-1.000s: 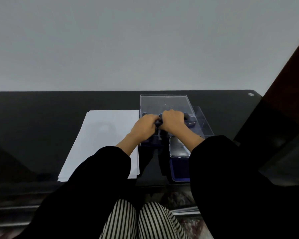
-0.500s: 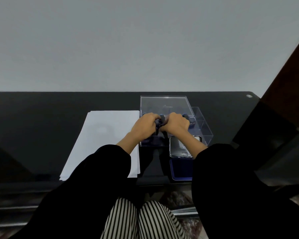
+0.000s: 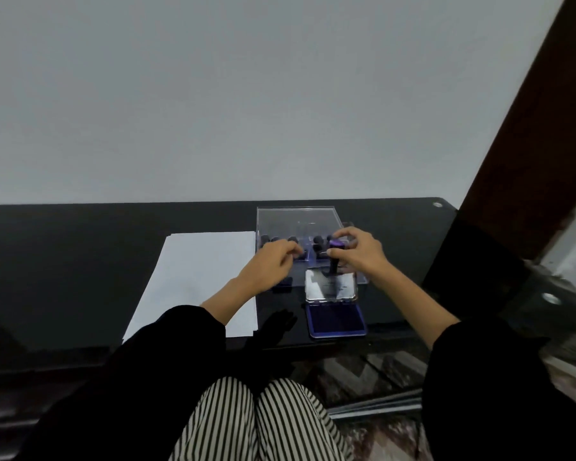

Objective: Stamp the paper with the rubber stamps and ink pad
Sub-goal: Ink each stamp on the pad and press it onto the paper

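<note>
Right grip (image 3: 359,254) is pinching a rubber stamp (image 3: 334,261) between thumb and fingertips, its purple end uppermost and its dark handle pointing down, held in the air just over the near edge of the clear plastic box (image 3: 298,222) and above the raised lid (image 3: 331,287) of the ink pad (image 3: 336,322). Left grip (image 3: 270,267) hangs low over the left half of the same box with its fingers curled in; from where I stand I can't tell whether they are closed on one of the stamps beneath or only hovering over them. More dark stamps (image 3: 318,241) stand in a row inside the box, some of them hidden behind the two hands. The ink pad lies open on the black glossy surface (image 3: 80,261), just in front of the box, its blue bed facing up and its shiny lid tipped back toward the box. A stack of white paper (image 3: 200,271) lies flat to the left of the box, its right edge running close alongside it, partly covered by the left forearm. Both arms are in black sleeves (image 3: 167,354), and striped trousers (image 3: 263,424) show below the surface's near edge.
</note>
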